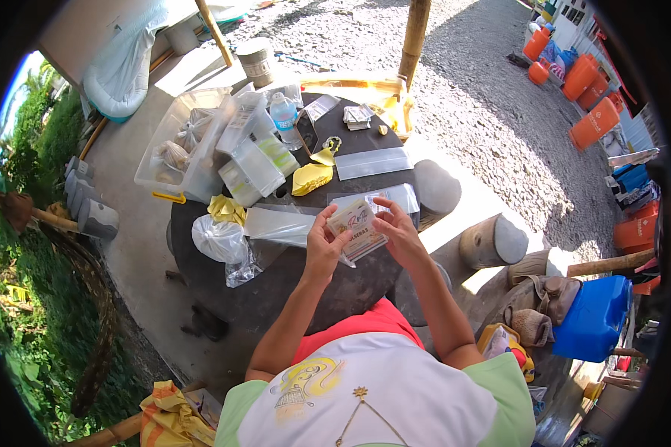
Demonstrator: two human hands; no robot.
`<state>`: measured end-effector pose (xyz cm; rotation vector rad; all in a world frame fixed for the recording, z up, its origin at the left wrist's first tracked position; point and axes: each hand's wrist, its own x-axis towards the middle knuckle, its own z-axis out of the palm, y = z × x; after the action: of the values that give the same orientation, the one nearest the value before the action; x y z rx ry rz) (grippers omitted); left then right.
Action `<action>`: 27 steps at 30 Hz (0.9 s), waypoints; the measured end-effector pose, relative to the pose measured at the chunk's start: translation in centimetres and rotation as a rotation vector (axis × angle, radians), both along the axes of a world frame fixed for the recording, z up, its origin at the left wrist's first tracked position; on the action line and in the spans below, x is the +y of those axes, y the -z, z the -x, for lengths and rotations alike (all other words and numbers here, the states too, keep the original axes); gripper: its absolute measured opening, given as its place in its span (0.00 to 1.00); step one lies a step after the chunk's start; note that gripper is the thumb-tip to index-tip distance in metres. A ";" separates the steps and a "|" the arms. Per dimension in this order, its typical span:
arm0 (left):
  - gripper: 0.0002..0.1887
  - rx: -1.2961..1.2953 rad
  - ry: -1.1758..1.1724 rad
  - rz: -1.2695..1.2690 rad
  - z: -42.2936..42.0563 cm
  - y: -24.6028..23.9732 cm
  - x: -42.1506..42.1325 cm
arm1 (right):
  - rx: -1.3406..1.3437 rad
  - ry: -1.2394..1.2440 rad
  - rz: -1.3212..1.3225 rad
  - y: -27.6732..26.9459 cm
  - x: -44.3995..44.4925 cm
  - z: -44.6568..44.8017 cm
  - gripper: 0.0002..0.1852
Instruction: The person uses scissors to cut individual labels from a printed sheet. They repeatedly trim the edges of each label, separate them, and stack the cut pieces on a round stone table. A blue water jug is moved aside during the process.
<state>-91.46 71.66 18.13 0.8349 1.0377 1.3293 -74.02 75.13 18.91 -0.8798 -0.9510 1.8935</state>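
Both hands are raised over the near side of a round dark table. Between them is a small stack of printed cards bearing writing and a coloured picture. My left hand grips its left edge, thumb across the front. My right hand pinches the right edge, with the index finger extended over the top. Clear plastic shows below the cards. Under and beyond the hands lie flat clear plastic bags and another plastic sleeve. A knotted white plastic bag sits to the left.
Left on the table are a clear plastic bin with knotted bags, smaller clear boxes and a water bottle. Yellow paper, a phone-like frame and a card stack lie farther back. Stump-like stools stand right.
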 end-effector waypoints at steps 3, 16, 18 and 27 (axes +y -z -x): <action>0.28 -0.128 -0.220 0.057 -0.8 0.9 3.7 | 0.005 0.003 0.083 2.2 3.3 0.5 0.35; 0.29 0.191 -0.176 0.301 -2.7 9.2 14.9 | -0.074 0.268 0.217 16.6 24.2 -0.5 0.15; 0.28 0.195 -0.082 0.316 -2.2 10.3 15.0 | -0.153 0.297 0.208 18.0 27.5 -0.4 0.15; 0.25 0.263 0.000 0.328 -2.0 10.1 17.1 | -0.150 0.338 0.003 19.3 36.0 3.9 0.17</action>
<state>-89.42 88.71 8.02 0.7707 1.4179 1.0279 -77.91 111.12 -0.37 -1.1213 -0.8267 1.5587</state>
